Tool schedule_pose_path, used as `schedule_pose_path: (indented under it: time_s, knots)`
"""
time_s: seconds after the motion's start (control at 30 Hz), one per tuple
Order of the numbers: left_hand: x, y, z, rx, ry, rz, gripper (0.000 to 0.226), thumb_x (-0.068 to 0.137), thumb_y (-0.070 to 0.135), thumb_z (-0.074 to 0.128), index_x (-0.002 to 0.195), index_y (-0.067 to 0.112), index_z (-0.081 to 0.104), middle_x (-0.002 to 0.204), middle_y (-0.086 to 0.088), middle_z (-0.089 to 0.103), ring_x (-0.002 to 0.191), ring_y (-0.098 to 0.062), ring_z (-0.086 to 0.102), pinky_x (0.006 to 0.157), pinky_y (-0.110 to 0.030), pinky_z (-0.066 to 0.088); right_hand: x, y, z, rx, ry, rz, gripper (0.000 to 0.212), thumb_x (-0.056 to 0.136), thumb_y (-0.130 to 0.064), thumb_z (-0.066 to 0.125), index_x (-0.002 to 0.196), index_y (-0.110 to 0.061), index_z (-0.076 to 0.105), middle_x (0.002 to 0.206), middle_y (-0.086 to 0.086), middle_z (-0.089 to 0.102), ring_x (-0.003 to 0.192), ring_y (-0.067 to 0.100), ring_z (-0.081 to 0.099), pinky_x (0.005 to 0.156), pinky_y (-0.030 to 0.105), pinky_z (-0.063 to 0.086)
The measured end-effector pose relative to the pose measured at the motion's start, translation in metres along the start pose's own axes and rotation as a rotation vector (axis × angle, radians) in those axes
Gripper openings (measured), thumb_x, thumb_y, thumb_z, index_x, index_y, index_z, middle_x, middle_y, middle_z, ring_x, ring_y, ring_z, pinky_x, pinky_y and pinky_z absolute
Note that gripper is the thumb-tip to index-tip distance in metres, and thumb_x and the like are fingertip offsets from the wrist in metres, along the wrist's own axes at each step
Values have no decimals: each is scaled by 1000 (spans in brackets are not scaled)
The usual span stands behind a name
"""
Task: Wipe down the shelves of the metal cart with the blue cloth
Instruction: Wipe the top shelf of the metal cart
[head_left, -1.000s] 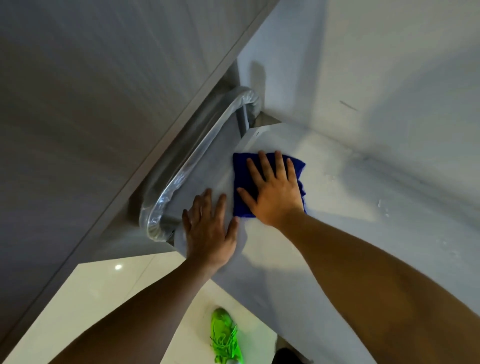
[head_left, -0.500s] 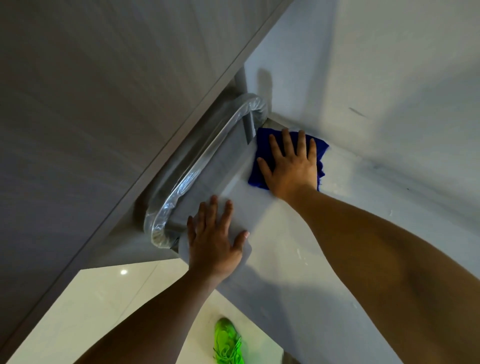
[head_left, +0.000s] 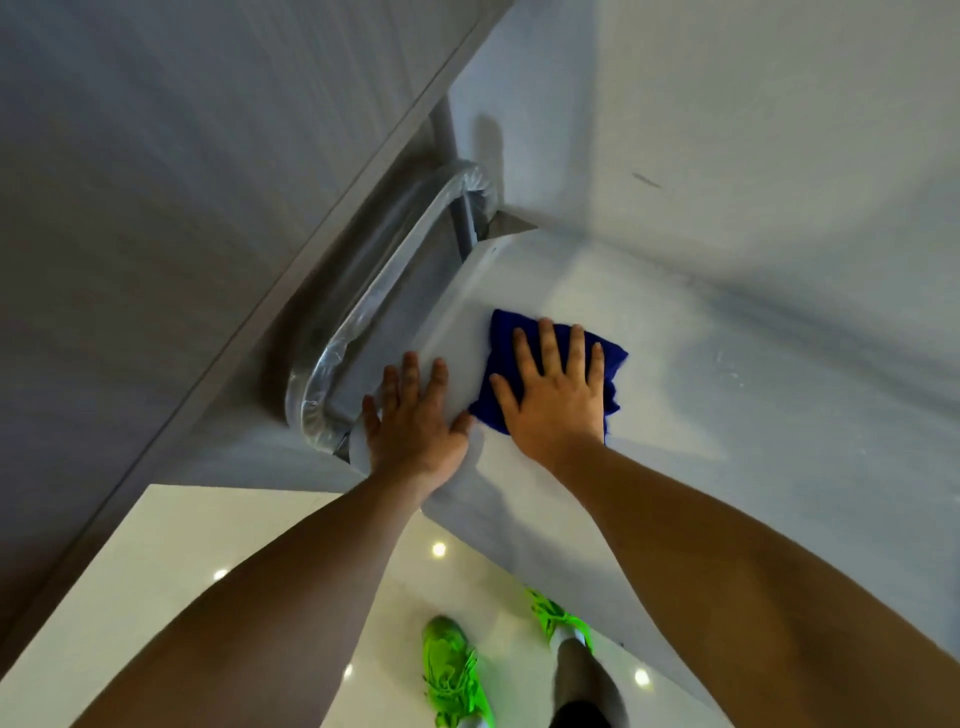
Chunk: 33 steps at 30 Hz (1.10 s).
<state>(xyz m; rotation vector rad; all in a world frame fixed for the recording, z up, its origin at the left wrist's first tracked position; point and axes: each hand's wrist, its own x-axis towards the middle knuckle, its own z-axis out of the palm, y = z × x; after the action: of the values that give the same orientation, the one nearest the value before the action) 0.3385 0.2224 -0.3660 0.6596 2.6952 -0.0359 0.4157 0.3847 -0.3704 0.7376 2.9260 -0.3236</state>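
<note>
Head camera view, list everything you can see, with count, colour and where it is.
blue cloth: one, dark blue, flat on the cart shelf under the right hand
cart shelf: one, pale grey metal, centre and right
cart handle: one, silver tube in clear wrap, at the shelf's left end
floor: one, glossy white, bottom left
shoes: two, bright green, bottom centre on the floor
left hand: one, flat on the shelf's left edge
right hand: one, pressing the cloth with straight fingers
</note>
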Motion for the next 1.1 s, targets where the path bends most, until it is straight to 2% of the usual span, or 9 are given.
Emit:
schedule_pose_path:
  time_s: [0.3, 0.5, 0.57, 0.67, 0.77, 0.97, 1.1]
  knots:
    - [-5, 13, -10, -10, -42, -47, 79, 95, 67, 28, 157, 32, -5, 165, -4, -15, 151, -32, -9, 119, -58, 5, -111, -12, 24, 32, -19, 202, 73, 101, -63, 8, 161, -22, 7, 169, 12, 1, 151, 42, -9, 118, 59, -12]
    - [-10, 17, -15, -36, -36, -73, 76, 96, 64, 30, 157, 31, -1, 166, -2, -12, 151, -35, -6, 119, -58, 9, -149, -34, 30, 50, -54, 245, 73, 100, -62, 1, 160, -21, -2, 168, 14, -7, 149, 43, -18, 115, 60, -19]
    - [-13, 22, -13, -33, 6, -18, 72, 99, 58, 33, 158, 29, 4, 166, -3, -9, 151, -35, -4, 119, -56, 10, -152, -31, 30, 55, -54, 243, 74, 99, -64, 2, 161, -22, 0, 168, 12, -6, 150, 42, -17, 116, 59, -17]
    - [-14, 33, -10, -30, 28, 156, 65, 101, 53, 34, 157, 30, 11, 167, -3, -3, 152, -33, -1, 120, -55, 11, -147, -20, 28, 67, -39, 226, 76, 98, -68, 5, 161, -26, 6, 169, 8, 0, 152, 39, -11, 119, 57, -11]
    - [-12, 43, -6, -23, 38, 299, 62, 101, 48, 39, 156, 30, 18, 167, -3, 6, 152, -30, 5, 120, -53, 14, -137, -6, 28, 39, -38, 207, 76, 97, -70, 4, 161, -29, 8, 169, 5, 1, 152, 37, -10, 119, 55, -11]
    - [-1, 77, -1, -88, 58, 342, 58, 102, 36, 37, 157, 31, 16, 167, 2, 7, 152, -24, 4, 121, -48, 7, -94, 25, 20, 14, -1, 283, 77, 96, -71, 6, 161, -29, 11, 169, 5, 5, 153, 36, -5, 120, 54, -11]
    - [6, 90, 0, 25, 60, 512, 62, 99, 36, 42, 157, 26, 20, 165, 0, 16, 152, -26, 9, 120, -49, 11, -54, 53, 8, 23, 2, 313, 78, 95, -72, 4, 161, -31, 5, 170, 3, 1, 153, 34, -10, 120, 54, -11]
